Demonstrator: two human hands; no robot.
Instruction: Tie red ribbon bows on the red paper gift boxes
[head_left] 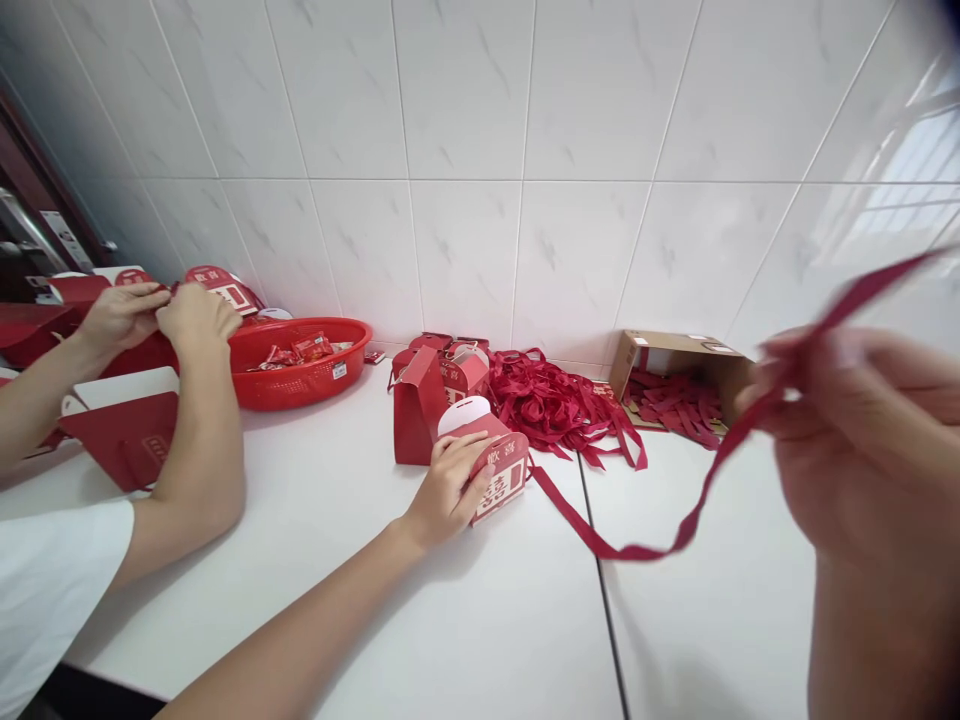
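Gripping a red box [501, 490] on the white table [480, 630], the left hand [450, 480] has its fingers bent over the top and its thumb against the front. Front panel reads 歡喜 — clear from where I stand — above a pale motif, partly covered by the thumb. Right hand [877, 430], blurred and cut off at the edge, is raised well off the table, thumb and fingers pinching a dark red ribbon [637, 552] that sags back to the box's side; its attachment there is hard to make out. Behind the box: a plain-sided red box [416, 420], a tangled ribbon pile [547, 400], and a brown carton [675, 342] of red strips, white labels too small to read. To the left, a red basket [300, 388] of wrapped packets bears a white label [339, 370], illegible. Co-worker's hands [196, 315] meet near another 歡喜 box [232, 290]; what they pinch — cannot tell.
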